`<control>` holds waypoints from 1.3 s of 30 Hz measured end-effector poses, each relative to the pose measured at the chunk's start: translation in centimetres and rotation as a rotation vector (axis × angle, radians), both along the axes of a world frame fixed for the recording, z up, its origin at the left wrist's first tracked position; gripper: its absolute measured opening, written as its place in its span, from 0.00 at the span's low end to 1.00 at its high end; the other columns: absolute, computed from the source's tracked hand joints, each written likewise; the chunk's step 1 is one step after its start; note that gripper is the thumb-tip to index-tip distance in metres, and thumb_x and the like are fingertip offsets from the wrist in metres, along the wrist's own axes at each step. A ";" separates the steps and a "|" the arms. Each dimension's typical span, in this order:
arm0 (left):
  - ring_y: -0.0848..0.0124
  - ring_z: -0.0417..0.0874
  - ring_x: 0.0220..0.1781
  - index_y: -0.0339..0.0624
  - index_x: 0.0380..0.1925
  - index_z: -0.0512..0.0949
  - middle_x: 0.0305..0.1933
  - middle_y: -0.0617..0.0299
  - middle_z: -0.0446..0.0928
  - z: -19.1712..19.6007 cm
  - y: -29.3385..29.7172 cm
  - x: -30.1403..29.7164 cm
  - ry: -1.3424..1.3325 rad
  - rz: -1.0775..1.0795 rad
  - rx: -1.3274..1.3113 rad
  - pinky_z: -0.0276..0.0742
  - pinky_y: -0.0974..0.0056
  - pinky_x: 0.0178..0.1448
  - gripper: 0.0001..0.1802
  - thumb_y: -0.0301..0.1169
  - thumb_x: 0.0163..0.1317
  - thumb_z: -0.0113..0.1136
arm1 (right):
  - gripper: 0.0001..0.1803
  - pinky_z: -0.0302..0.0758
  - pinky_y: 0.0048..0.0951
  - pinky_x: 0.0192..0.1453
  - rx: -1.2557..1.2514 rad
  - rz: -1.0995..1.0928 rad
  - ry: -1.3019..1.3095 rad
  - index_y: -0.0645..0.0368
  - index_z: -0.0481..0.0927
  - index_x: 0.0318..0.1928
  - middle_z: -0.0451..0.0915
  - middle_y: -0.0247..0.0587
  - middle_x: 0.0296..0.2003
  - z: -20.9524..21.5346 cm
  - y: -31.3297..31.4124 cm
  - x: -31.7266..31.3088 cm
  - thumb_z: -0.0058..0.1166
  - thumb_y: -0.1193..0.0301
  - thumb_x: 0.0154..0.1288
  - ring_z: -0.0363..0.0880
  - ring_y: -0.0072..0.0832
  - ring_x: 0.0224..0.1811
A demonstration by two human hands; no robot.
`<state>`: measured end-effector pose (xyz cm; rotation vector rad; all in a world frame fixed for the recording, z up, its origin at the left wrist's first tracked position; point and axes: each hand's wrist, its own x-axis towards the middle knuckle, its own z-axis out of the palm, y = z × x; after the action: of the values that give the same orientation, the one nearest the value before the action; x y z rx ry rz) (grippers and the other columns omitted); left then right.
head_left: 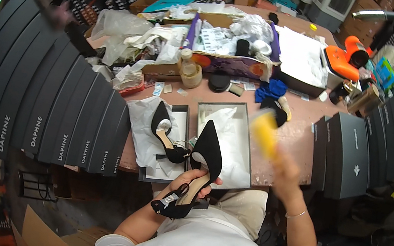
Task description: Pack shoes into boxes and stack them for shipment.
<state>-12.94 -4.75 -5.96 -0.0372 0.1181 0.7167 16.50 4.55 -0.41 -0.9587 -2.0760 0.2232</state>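
My left hand is closed around the middle of a black pointed-toe shoe with an ankle strap. Its toe points up and away from me, above the near rim of an open shoe box lined with white tissue. The matching black shoe lies on tissue paper in the box half just to the left. Raised over the table at right, my right hand grips a yellow tool with a pale end. Motion blurs it, so its exact kind is unclear.
Dark grey shoe boxes stand in rows at left, with more boxes at right. Behind are a cluttered purple carton, a glue jar, a black round lid, blue cloth and an orange tape dispenser.
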 end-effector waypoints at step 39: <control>0.75 0.77 0.51 0.33 0.51 0.76 0.48 0.61 0.79 0.1 3.4 -7.0 1.456 0.140 0.773 0.72 0.68 0.57 0.17 0.24 0.63 0.48 | 0.31 0.62 0.52 0.68 -0.098 0.383 -0.270 0.47 0.79 0.52 0.69 0.40 0.61 -2.9 -1.9 -12.3 0.63 0.80 0.42 0.58 0.54 0.68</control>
<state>-19.92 -1.35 -5.85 1.2444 1.2222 0.7645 4.20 2.64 -3.33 -0.6666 -2.5116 0.4154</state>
